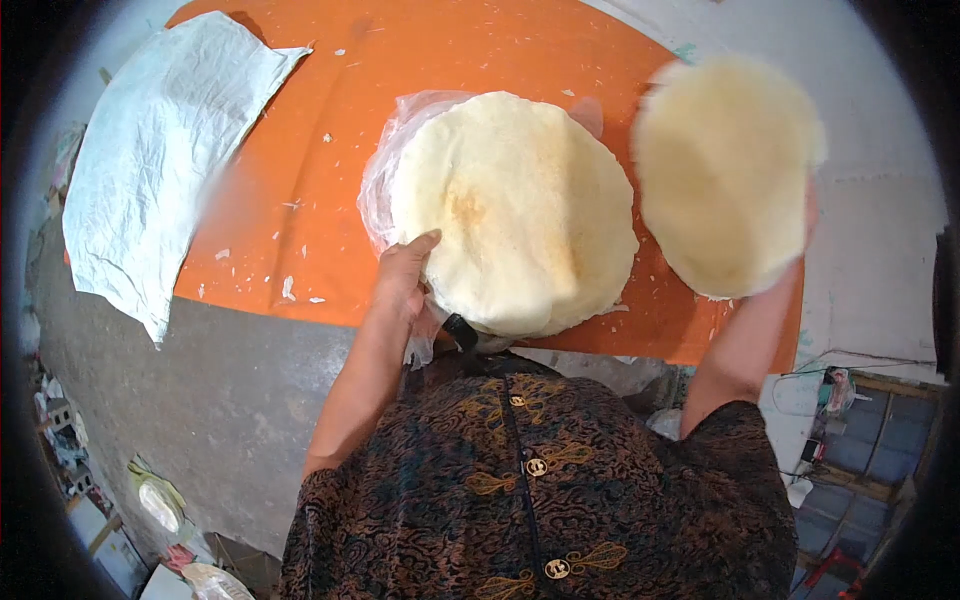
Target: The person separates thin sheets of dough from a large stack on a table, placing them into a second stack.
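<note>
A stack of large, thin, pale flatbreads [525,200] lies at the middle of the orange-covered table, with browned spots on its top sheet. Clear plastic [376,195] shows from under its left side. My left hand [404,272] is closed on the stack's near left edge, thumb on top and the other fingers hidden beneath. Over on the right, a single flatbread [730,175] is held up, blurred by motion and apart from the stack. My right hand [811,212] grips it from its right side; most of the fingers are hidden behind the sheet.
A white woven sheet [160,150] hangs over the table's left edge. Pale flakes are scattered across the orange cover [450,45]. A white wall [870,240] borders the right side. Grey floor [220,400] lies at the near left, with clutter at its edge.
</note>
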